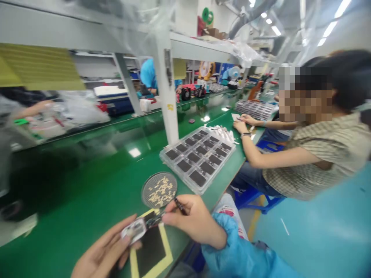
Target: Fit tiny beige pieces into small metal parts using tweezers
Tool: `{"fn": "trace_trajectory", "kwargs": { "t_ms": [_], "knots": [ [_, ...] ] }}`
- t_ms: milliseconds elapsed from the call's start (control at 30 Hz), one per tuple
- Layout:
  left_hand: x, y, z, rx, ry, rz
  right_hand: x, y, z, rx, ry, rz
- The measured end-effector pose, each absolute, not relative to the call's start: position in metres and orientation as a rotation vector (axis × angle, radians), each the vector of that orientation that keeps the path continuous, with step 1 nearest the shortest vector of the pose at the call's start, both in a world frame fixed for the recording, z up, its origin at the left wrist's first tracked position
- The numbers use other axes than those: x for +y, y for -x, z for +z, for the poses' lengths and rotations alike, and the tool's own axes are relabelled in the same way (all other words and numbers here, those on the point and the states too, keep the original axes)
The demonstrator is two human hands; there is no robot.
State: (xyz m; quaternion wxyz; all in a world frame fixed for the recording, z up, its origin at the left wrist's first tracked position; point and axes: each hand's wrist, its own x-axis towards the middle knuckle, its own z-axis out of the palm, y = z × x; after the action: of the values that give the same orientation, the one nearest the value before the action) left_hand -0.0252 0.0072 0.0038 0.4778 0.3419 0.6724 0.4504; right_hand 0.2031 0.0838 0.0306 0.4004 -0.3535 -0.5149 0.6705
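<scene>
My left hand point(108, 247) is closed on a small white-framed electronic part point(134, 231), with the thumb on top of it. A dark, thin piece point(153, 220) runs from that part toward the right fingertips; whether the two are joined is too blurred to tell. My right hand point(193, 220) is closed round a dark, slim tool point(180, 206), its tip hidden by the fingers. Under both hands lies a black pad point(152, 251) with a yellow tape border. Just beyond it sits a round grey dish point(147, 189) holding many small beige pieces.
A clear compartment tray point(199, 188) with dark flat parts stands ahead on the green bench point(87, 200). White strips point(223, 134) are heaped behind it. A white post point(168, 96) rises beside the tray. At right, a co-worker point(313, 154) sits on a blue stool.
</scene>
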Motion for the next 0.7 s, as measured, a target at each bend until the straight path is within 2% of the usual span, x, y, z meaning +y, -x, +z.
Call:
{"fn": "trace_trajectory", "kwargs": {
  "t_ms": [133, 300, 500, 700],
  "knots": [
    [0.003, 0.014, 0.019, 1.483, -0.902, 1.139, 0.082, -0.205, 0.018, -1.430, 0.990, 1.583],
    [0.003, 0.005, 0.017, 1.231, -0.823, 1.281, 0.084, -0.192, 0.007, -1.598, 0.974, 1.686],
    [-0.003, 0.000, 0.016, 1.332, -0.992, 1.257, 0.087, -0.172, 0.004, -1.803, 0.949, 1.694],
    [-0.006, 0.001, 0.018, 1.381, -1.072, 1.222, 0.090, -0.171, 0.001, -1.773, 0.989, 1.707]
  ]
}}
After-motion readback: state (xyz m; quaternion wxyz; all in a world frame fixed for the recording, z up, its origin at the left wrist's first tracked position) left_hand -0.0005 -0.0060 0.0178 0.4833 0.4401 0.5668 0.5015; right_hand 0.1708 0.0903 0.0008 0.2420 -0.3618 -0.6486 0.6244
